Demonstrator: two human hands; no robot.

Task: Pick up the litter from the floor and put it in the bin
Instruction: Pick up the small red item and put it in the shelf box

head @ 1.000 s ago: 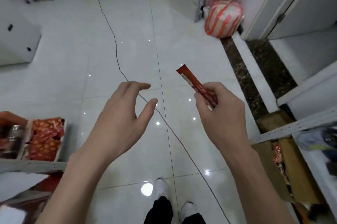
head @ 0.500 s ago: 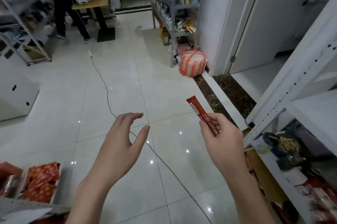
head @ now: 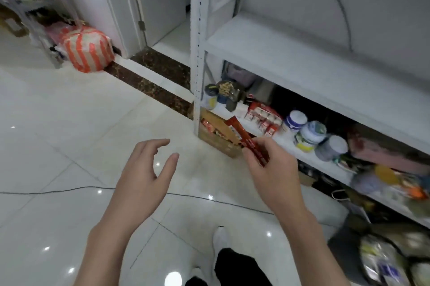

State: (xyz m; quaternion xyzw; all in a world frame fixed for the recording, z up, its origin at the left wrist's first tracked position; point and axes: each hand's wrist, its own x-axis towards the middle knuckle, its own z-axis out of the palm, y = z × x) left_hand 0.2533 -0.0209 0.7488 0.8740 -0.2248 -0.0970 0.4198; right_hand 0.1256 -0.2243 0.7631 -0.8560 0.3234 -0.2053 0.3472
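Litter is already off the floor (head: 69, 123): we hold a red wrapper (head: 246, 140) in the right hand (head: 274, 176), pinched between thumb and fingers near its lower end, and its free end points toward 11 o'clock. The left hand (head: 142, 178) is empty, fingers loosely spread and a little bent, above the floor at 9 o'clock of the right hand. So, in our judgement, the picking up is done for this piece and the step in hand is carrying it to the bin.

At 2 o'clock stands a white shelf (head: 302, 62) with jars (head: 295, 120) and small boxes (head: 263, 118) on its lower board. At 4 o'clock, low at the edge of the view, we see a dark container (head: 344, 246) with what looks like bags (head: 381, 262) beside it; it is blurred, and we cannot tell if this is the bin. A thin cable (head: 58, 191) lies across the floor from 9 o'clock toward 3 o'clock, under our arms.

The next move calls for turning toward 4 o'clock, checking the container, bringing the wrapper above its opening and only then loosening the pinch.
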